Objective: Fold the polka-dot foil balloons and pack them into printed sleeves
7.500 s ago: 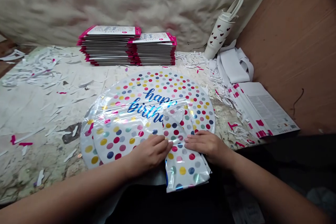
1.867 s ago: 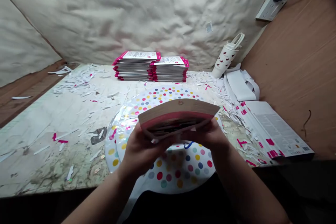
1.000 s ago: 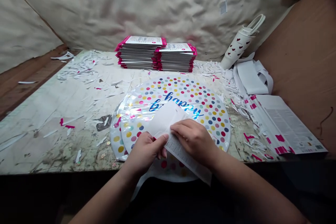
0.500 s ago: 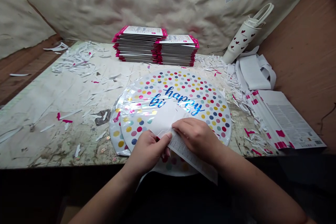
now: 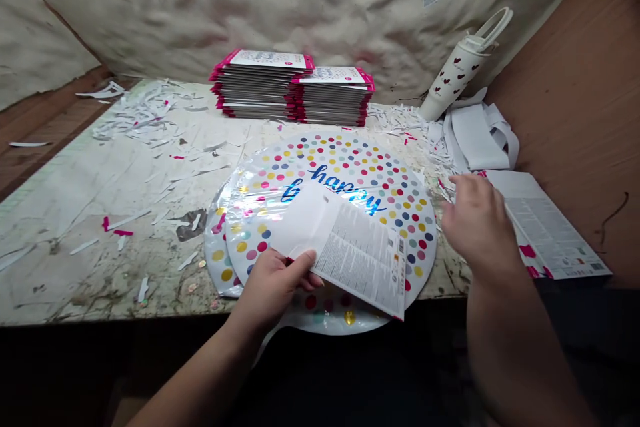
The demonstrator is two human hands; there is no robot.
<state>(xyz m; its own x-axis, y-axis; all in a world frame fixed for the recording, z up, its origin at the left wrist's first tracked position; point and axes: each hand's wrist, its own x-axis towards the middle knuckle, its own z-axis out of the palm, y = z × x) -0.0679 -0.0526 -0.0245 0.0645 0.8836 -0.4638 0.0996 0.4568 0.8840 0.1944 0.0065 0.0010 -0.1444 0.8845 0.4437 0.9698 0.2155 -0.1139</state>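
Head view: the hands are apart, the left hand (image 5: pixel 270 287) pinching a printed white card (image 5: pixel 355 253) over the dotted foil balloon (image 5: pixel 400 213) while the right hand (image 5: pixel 475 220) is hovering open at right, so the card is risking slipping if that single grip is loosening.

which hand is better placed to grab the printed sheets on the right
Right, probably: the right hand hovers beside those printed sheets, while the left hand is holding a printed card above the foil balloon.
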